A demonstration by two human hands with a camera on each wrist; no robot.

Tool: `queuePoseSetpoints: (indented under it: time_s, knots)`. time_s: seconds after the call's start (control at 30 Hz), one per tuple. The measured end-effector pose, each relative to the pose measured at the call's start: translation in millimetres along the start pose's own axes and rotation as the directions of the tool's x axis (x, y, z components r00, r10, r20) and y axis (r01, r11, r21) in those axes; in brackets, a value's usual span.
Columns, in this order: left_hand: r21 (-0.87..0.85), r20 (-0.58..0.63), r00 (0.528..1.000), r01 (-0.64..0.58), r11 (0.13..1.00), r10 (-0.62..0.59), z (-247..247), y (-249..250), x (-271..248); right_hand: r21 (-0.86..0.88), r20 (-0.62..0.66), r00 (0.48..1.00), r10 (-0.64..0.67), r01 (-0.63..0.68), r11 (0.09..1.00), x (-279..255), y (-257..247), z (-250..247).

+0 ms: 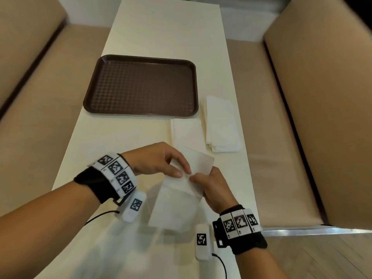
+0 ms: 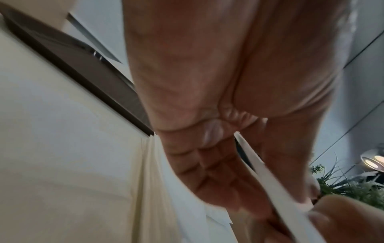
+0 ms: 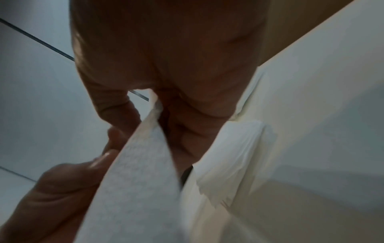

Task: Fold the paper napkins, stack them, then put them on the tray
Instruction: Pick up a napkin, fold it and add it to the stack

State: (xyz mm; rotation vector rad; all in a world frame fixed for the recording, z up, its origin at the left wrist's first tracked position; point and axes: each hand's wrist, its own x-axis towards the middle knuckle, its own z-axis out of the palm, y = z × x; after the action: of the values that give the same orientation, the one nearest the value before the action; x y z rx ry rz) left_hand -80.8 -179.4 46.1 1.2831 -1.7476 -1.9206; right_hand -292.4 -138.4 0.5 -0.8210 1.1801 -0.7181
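A white paper napkin [image 1: 177,202] hangs in the air over the near end of the table, partly unfolded. My left hand [image 1: 183,172] and my right hand [image 1: 198,181] both pinch its upper part, thumbs almost touching. In the left wrist view the napkin's edge [image 2: 280,189] runs between my left thumb and fingers [image 2: 218,180]. In the right wrist view the sheet [image 3: 141,189] passes between my right thumb and fingers [image 3: 187,134]. A brown tray [image 1: 141,85] lies beyond with nothing on it. A stack of folded napkins [image 1: 221,125] sits right of it, with a single flat napkin [image 1: 185,133] beside the stack.
The long cream table [image 1: 161,33] runs away from me between two tan padded benches [image 1: 302,97]. The napkin stack lies close to the table's right edge. Cables trail from my wrist bands over the near table end.
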Motion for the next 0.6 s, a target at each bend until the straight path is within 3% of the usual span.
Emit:
queuePoseSetpoints:
  time_s: [0.1,0.23,0.37,0.47,0.6]
  knots:
    - [-0.15,-0.208,0.978,-0.036,0.988,0.004,-0.6,1.1,20.9,0.07,0.023,0.999,0.025,-0.026,0.997,2.6,-7.7,-4.2]
    - [-0.236,-0.459,0.888,-0.083,0.968,-0.036,-11.2,-1.4,48.5,-0.021,-0.039,0.997,0.066,-0.067,0.998,8.3,-1.9,-10.0]
    - [-0.008,-0.541,0.841,0.017,1.0,-0.019,-32.0,-14.3,72.8,-0.052,-0.186,0.975,0.122,-0.134,0.99,18.1,-1.4,-12.2]
    - [0.188,-0.538,0.843,0.1,0.977,0.017,-41.1,-16.9,83.2,-0.09,-0.252,0.958,0.139,-0.166,0.982,25.9,-3.7,-12.2]
    - [0.313,-0.532,0.845,0.145,0.939,0.047,-43.1,-23.1,93.0,-0.108,-0.3,0.941,0.156,-0.196,0.975,32.2,-3.2,-11.5]
